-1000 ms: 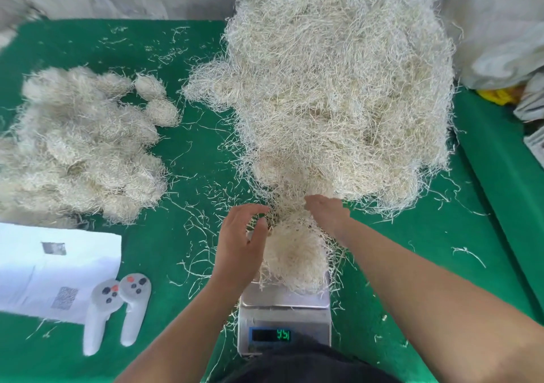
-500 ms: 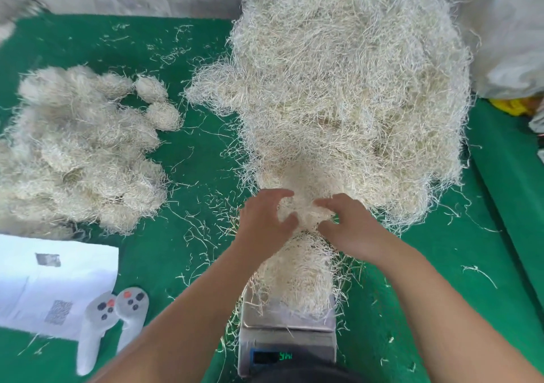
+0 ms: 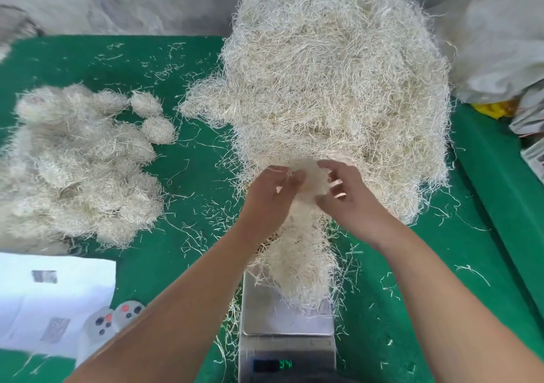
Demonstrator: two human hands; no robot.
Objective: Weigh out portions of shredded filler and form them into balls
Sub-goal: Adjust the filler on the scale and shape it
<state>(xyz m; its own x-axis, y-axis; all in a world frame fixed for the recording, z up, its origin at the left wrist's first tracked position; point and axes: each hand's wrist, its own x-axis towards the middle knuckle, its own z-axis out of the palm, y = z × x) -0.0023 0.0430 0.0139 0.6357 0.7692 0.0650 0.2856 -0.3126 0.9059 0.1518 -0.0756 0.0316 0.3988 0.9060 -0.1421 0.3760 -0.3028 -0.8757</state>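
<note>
A big heap of pale shredded filler (image 3: 338,88) rises at the back centre of the green table. A silver scale (image 3: 287,318) stands at the front edge, its green display lit, with a portion of filler (image 3: 297,259) piled on its pan. Above that portion both hands hold a small tuft of filler (image 3: 312,176) between them. My left hand (image 3: 270,197) pinches its left side and my right hand (image 3: 347,194) grips its right side with curled fingers. Finished filler balls (image 3: 79,161) lie heaped at the left.
A white sheet of paper (image 3: 50,300) lies at the front left with two white handheld controllers (image 3: 112,323) beside it. White plastic bags (image 3: 497,44) and a yellow item sit at the back right. Loose strands litter the green table (image 3: 191,161).
Both hands have risen from the portion on the scale and drawn together round a small tuft at the foot of the big heap. The view has shifted slightly.
</note>
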